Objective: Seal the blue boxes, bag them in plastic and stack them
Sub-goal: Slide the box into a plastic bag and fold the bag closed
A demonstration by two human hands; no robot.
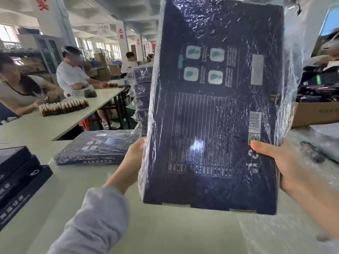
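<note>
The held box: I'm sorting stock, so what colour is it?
The box is dark navy with white print; head view shows it best.

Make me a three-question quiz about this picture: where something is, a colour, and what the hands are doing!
1. Where is the other bagged blue box? A. flat on the table B. on the floor C. on a chair
2. What colour is the left sleeve? A. red B. grey C. green
3. How is the held blue box? A. torn open B. in plastic, gripped by the left hand and right hand C. bare
Answers: 1 A, it lies on the table; 2 B, it looks light grey; 3 B, shiny plastic covers it.
</note>
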